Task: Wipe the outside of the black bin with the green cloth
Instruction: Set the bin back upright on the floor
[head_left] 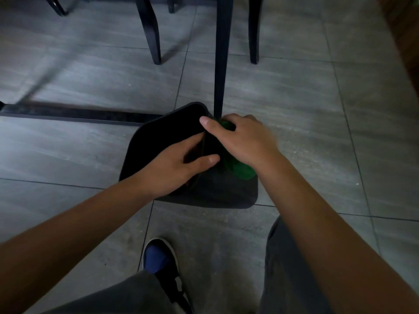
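Note:
The black bin [158, 134] stands tilted on the grey tiled floor, its open mouth turned up and to the left. My left hand [174, 164] grips the bin's near rim, fingers inside and thumb on the outside wall. My right hand [240, 139] presses the green cloth [242, 169] against the bin's right outer wall. Only parts of the cloth show, below my palm and between my fingers. The lower outer wall [215, 193] of the bin faces me.
A thin black table leg [221, 64] rises right behind the bin, touching or nearly touching it. Two chair legs [152, 30] stand farther back. A dark floor strip [74, 113] runs left of the bin. My shoe [158, 259] and trouser legs are below.

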Demonstrator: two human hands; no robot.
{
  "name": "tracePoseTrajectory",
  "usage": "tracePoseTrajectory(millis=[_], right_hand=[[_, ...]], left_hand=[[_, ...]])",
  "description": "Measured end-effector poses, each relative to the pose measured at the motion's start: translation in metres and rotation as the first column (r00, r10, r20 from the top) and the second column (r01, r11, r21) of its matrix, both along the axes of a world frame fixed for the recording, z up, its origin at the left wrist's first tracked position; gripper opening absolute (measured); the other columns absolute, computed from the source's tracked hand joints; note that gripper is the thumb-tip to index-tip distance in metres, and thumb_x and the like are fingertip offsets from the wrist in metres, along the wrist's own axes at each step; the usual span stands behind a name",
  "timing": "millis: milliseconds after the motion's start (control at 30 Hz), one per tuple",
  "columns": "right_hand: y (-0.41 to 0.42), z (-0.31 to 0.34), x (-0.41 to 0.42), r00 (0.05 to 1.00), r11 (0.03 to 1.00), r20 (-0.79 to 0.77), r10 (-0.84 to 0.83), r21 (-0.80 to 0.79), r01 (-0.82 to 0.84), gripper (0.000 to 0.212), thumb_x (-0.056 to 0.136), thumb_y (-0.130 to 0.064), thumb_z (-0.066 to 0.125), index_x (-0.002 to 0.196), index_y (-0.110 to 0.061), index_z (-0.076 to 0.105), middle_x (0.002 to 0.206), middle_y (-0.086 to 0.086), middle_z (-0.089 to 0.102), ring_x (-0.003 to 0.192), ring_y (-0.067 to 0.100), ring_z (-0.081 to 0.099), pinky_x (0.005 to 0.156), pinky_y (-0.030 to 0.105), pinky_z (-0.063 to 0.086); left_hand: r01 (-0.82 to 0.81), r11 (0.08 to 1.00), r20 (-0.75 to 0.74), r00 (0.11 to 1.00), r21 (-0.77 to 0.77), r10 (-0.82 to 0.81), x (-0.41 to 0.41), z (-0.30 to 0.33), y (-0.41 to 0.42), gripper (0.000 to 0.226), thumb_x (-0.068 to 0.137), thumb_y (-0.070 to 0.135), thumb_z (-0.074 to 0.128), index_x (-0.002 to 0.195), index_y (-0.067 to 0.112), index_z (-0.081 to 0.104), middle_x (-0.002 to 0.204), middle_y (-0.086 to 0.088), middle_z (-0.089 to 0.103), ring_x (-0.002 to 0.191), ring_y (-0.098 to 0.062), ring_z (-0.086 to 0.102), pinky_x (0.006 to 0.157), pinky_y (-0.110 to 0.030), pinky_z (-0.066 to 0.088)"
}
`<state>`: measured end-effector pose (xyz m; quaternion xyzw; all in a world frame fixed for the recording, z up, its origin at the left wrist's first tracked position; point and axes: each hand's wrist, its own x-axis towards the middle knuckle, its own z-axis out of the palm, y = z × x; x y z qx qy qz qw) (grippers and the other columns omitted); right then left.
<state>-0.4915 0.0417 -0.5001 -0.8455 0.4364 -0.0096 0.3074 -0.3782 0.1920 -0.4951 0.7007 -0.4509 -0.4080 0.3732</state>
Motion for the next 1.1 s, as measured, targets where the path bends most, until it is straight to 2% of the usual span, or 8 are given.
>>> tracePoseTrajectory(millis=[200, 300, 400, 500, 600, 833, 1000, 1100], right_hand=[[-0.001, 0.011, 0.012, 0.997, 0.986, -0.05, -0.067, -0.154, 0.058, 0.064, 0.08, -0.078, 0.045, 0.125, -0.039, 0.066, 0.116, -0.002, 0.066, 0.102, 0.026, 0.063, 0.071, 0.034, 0.046], [0.008, 0.016, 0.014, 0.998, 0.976, 0.008, -0.058, -0.211, 0.059, 0.046, 0.081, -0.07, 0.053, 0.106, -0.035, 0.07, 0.096, -0.004, 0.065, 0.086, 0.022, 0.063, 0.063, 0.031, 0.041], [0.012, 0.016, 0.013, 0.998, 0.971, 0.041, -0.04, -0.233, 0.048, 0.039, 0.08, -0.065, 0.058, 0.095, -0.032, 0.069, 0.088, -0.006, 0.065, 0.079, 0.02, 0.064, 0.064, 0.03, 0.048], [0.007, 0.02, 0.016, 0.995, 0.965, 0.081, -0.061, -0.249, 0.079, 0.032, 0.075, -0.056, 0.068, 0.093, -0.029, 0.071, 0.08, -0.01, 0.065, 0.075, 0.017, 0.064, 0.066, 0.03, 0.053], [-0.013, 0.026, 0.019, 0.995, 0.967, 0.086, -0.05, -0.244, 0.07, 0.04, 0.073, -0.054, 0.075, 0.107, -0.033, 0.074, 0.085, -0.011, 0.062, 0.08, 0.015, 0.061, 0.07, 0.028, 0.051], [-0.057, 0.0, 0.024, 0.992, 0.985, 0.087, -0.087, -0.141, 0.098, 0.044, 0.076, -0.047, 0.078, 0.119, -0.037, 0.073, 0.117, -0.001, 0.074, 0.105, 0.024, 0.069, 0.088, 0.036, 0.059], [-0.059, -0.026, 0.023, 0.988, 0.978, 0.072, -0.137, -0.151, 0.147, 0.042, 0.08, -0.048, 0.075, 0.12, -0.037, 0.072, 0.116, 0.0, 0.073, 0.104, 0.027, 0.069, 0.083, 0.035, 0.057], [-0.059, -0.031, 0.028, 0.989, 0.977, 0.083, -0.126, -0.161, 0.138, 0.042, 0.08, -0.048, 0.075, 0.12, -0.035, 0.072, 0.115, 0.002, 0.073, 0.104, 0.029, 0.069, 0.086, 0.041, 0.059]], left_hand=[[0.11, 0.992, 0.187, 0.975, 0.069, -0.121, 0.017, -0.003, 0.006, 0.055, 0.091, 0.069, 0.058, 0.142, 0.056, 0.042, 0.134, 0.028, 0.055, 0.121, 0.017, 0.053, 0.1, -0.005, 0.041], [-0.241, 0.97, 0.478, 0.854, 0.012, 0.206, 0.072, -0.031, 0.048, 0.079, 0.083, 0.078, 0.055, 0.144, 0.028, 0.057, 0.141, -0.004, 0.058, 0.125, -0.018, 0.06, 0.109, -0.04, 0.049], [-0.516, 0.796, 0.487, 0.808, 0.316, 0.331, 0.106, -0.059, 0.097, 0.085, 0.089, 0.059, 0.068, 0.156, 0.017, 0.04, 0.146, -0.022, 0.055, 0.128, -0.042, 0.059, 0.106, -0.058, 0.049], [-0.436, 0.734, 0.058, 0.876, 0.521, 0.479, 0.093, -0.077, 0.116, 0.05, 0.101, 0.023, 0.061, 0.145, 0.002, 0.054, 0.105, -0.029, 0.074, 0.076, -0.035, 0.077, 0.072, -0.046, 0.065], [-0.508, 0.789, 0.19, 0.862, 0.345, 0.471, 0.09, -0.078, 0.115, 0.021, 0.104, 0.003, 0.054, 0.117, -0.008, 0.068, 0.06, -0.027, 0.066, 0.034, -0.017, 0.058, 0.037, -0.024, 0.048], [-0.466, 0.879, 0.573, 0.749, 0.1, 0.332, 0.089, -0.038, 0.086, 0.015, 0.1, 0.014, 0.058, 0.095, 0.005, 0.068, 0.07, -0.009, 0.074, 0.058, -0.02, 0.069, 0.055, -0.028, 0.047], [-0.47, 0.875, 0.614, 0.727, 0.117, 0.308, 0.094, -0.04, 0.072, 0.016, 0.101, 0.016, 0.058, 0.088, 0.007, 0.062, 0.065, 0.0, 0.059, 0.056, -0.011, 0.052, 0.052, -0.022, 0.034], [-0.446, 0.882, 0.592, 0.756, 0.152, 0.28, 0.102, -0.046, 0.072, 0.022, 0.104, 0.017, 0.053, 0.094, 0.003, 0.066, 0.071, -0.009, 0.069, 0.063, -0.022, 0.064, 0.057, -0.029, 0.046]])
